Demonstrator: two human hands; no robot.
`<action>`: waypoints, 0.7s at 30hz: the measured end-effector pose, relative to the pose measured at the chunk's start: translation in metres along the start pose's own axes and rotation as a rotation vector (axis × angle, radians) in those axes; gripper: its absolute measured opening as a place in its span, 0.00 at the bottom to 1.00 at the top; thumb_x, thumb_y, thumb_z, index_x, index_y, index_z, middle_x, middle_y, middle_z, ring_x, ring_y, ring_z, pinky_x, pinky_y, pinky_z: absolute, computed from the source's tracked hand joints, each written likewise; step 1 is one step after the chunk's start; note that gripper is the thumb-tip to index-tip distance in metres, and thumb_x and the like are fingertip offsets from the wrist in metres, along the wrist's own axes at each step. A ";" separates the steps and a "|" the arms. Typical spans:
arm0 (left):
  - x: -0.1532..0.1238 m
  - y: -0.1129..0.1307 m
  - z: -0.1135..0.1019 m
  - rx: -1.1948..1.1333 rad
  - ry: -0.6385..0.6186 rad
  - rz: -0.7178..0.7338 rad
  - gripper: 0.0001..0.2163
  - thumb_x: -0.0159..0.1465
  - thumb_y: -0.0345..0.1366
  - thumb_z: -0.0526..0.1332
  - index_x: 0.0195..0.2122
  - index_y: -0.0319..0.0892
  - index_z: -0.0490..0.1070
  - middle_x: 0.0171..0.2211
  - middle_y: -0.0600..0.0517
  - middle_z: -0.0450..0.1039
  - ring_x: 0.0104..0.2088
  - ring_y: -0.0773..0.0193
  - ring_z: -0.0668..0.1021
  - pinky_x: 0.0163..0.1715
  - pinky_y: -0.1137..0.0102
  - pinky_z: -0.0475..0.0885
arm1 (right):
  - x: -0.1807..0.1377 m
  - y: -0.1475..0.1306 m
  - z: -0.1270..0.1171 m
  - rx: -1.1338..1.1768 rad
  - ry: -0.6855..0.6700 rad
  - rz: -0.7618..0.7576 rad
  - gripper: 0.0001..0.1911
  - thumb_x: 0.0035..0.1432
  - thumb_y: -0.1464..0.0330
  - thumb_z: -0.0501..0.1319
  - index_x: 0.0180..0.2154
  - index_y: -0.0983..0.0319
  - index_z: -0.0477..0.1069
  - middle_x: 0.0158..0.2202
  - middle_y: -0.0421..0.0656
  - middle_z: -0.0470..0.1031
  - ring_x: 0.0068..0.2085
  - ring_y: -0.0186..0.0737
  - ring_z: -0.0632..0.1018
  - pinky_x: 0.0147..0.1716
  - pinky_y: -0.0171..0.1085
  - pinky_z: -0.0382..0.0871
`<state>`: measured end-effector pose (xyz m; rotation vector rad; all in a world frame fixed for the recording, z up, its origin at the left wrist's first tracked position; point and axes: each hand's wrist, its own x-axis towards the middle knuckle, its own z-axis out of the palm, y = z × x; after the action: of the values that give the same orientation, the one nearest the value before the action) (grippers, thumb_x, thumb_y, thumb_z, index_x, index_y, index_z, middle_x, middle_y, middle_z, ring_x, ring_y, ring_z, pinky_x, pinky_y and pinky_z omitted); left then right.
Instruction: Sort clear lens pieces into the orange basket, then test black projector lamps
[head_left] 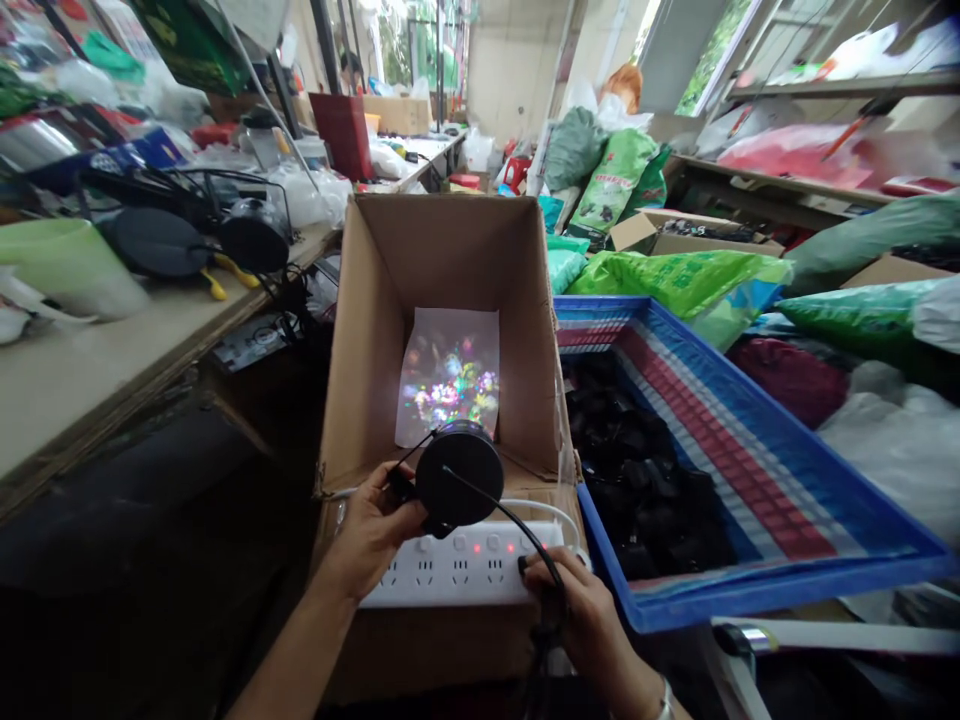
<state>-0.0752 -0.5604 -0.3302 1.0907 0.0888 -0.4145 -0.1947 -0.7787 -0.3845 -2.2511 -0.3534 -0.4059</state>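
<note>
My left hand (373,528) is closed round the left side of a round black lamp unit (459,474), holding it over a white power strip (450,567). The lamp throws coloured light spots onto a white sheet (448,374) at the back of an open cardboard box (442,262). My right hand (576,600) pinches the lamp's black plug (523,567) at the right end of the strip. A black cable runs from the lamp to that plug. Red indicator lights glow on the strip.
A blue plastic crate (757,470) holding several black parts stands right of the box. A long workbench (82,360) on the left carries a green bowl, more black lamp units and cables. Green sacks and shelves fill the right and back.
</note>
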 end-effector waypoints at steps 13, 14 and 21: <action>-0.005 0.007 0.008 0.045 0.003 0.005 0.18 0.44 0.31 0.70 0.34 0.41 0.65 0.27 0.57 0.65 0.27 0.68 0.70 0.24 0.72 0.69 | 0.000 -0.002 -0.003 0.050 0.009 0.102 0.13 0.53 0.76 0.56 0.40 0.58 0.68 0.38 0.45 0.70 0.37 0.38 0.75 0.34 0.32 0.72; -0.005 0.007 0.008 0.038 0.003 0.009 0.18 0.44 0.31 0.70 0.34 0.41 0.65 0.27 0.57 0.65 0.27 0.69 0.70 0.25 0.73 0.69 | 0.002 -0.004 -0.004 0.051 0.002 0.099 0.12 0.53 0.76 0.55 0.40 0.59 0.68 0.37 0.45 0.70 0.36 0.38 0.75 0.33 0.32 0.72; -0.005 0.009 0.010 0.009 0.051 0.031 0.18 0.40 0.29 0.71 0.31 0.42 0.68 0.27 0.57 0.68 0.27 0.72 0.69 0.25 0.78 0.66 | 0.011 -0.011 -0.006 0.041 0.020 0.111 0.09 0.54 0.74 0.56 0.37 0.61 0.70 0.34 0.46 0.70 0.34 0.38 0.75 0.32 0.31 0.72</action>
<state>-0.0777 -0.5636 -0.3166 1.1106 0.1154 -0.3595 -0.1898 -0.7750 -0.3686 -2.2135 -0.2234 -0.3591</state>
